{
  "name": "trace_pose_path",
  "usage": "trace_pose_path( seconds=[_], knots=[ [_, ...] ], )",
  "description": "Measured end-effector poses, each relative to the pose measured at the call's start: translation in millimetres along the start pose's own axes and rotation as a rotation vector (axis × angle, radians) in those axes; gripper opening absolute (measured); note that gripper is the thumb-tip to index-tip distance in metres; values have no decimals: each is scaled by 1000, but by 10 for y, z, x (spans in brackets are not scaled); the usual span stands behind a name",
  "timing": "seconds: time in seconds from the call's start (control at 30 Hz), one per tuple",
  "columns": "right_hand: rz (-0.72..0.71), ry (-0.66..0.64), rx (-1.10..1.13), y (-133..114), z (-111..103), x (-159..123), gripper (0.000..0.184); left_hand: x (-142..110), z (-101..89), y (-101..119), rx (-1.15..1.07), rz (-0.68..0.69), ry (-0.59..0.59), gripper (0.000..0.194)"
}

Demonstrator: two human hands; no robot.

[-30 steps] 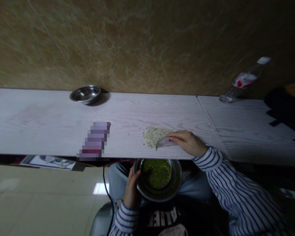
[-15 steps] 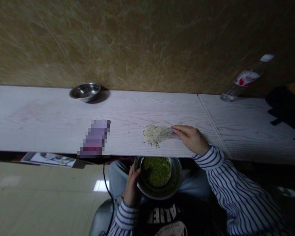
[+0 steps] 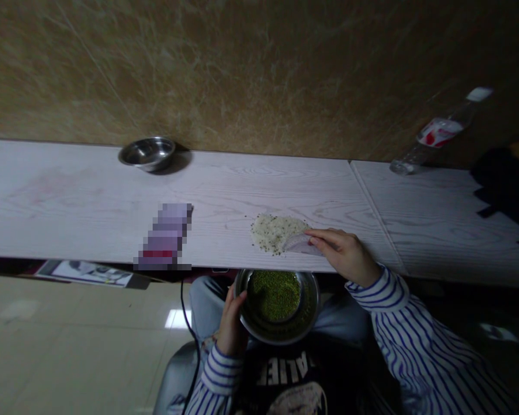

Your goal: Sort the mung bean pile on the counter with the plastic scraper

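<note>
Right hand: the right hand is resting on the white table, its fingers closed lightly on a thin pale card and pressing the card's edge against the grain pile.
Left hand: the left hand is gripping the left rim of the steel bowl of green beans, thumb hooking over the rim, fingers going underneath.
Bowl of beans: it is sitting on the person's lap, just below the table's near edge and directly under the grain pile.
Grain pile: whitish grains with dark specks are lying close to the table's near edge; the card is touching its right side.
Room on the table: bare wood is stretching left of the pile up to a blurred flat object, and behind the pile to the wall.
Far things: an empty steel bowl is standing at the table's back edge, well left of the pile; a plastic bottle is standing at the back, far right.
</note>
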State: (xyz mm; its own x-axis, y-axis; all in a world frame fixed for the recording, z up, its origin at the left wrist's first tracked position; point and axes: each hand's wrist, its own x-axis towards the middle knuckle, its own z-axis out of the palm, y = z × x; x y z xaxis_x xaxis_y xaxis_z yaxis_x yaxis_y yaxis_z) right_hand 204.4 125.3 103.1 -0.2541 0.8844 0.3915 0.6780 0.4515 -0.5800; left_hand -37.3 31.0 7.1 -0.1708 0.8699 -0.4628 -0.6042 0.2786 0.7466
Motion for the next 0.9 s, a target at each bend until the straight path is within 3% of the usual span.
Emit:
trace_pose_path(
  seconds=[0.9],
  knots=[
    [47,-24,0,-95,132,-39,25,64,-69,-66,-20,-25,-6,53]
  ],
)
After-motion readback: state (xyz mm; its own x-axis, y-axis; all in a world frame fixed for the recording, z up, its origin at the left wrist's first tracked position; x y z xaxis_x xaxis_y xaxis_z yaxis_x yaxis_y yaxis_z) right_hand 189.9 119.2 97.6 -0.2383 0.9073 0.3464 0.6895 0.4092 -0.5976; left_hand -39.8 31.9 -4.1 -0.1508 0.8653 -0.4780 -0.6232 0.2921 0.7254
